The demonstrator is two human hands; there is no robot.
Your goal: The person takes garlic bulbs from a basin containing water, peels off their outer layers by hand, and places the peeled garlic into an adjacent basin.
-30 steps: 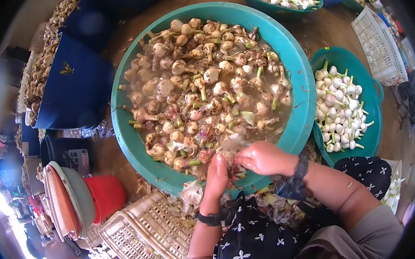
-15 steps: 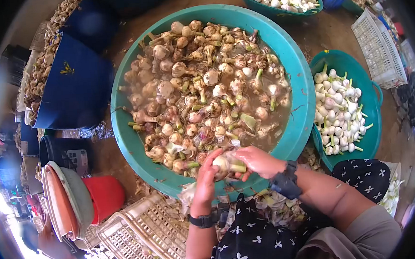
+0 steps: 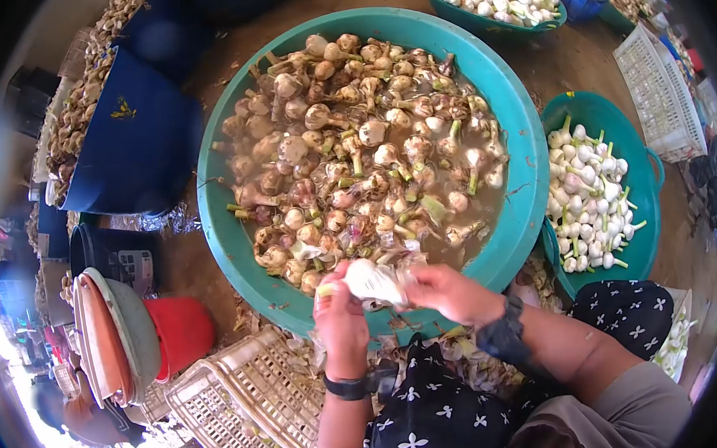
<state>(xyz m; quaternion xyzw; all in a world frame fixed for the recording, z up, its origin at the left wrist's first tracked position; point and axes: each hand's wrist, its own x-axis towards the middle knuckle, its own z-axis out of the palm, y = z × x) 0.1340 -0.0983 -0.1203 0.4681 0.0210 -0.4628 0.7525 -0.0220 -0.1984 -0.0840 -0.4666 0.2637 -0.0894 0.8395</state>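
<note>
Over the near rim of the large green tub [image 3: 528,172], my left hand [image 3: 344,319] is closed on a garlic bulb [image 3: 365,276], its cut green stem showing by the fingers. My right hand [image 3: 453,294] pinches loose, pale garlic skin [image 3: 409,272] on the bulb's right side; motion blurs the edge between bulb and skin. Beyond my hands, many soil-stained garlic bulbs [image 3: 373,133] with stems lie in the tub's murky brown water.
To the right, a green basket [image 3: 649,206] holds clean white garlic, and another green tub [image 3: 490,25] of it stands at the back. White crates [image 3: 658,91] [image 3: 254,395], a red bucket [image 3: 181,337] and blue bins [image 3: 136,147] surround the tub. Peeled skins [image 3: 457,353] litter the ground before me.
My left hand has turned and shifted slightly left with the bulb. My right hand has moved a little right and down, drawing skin out from the bulb.
</note>
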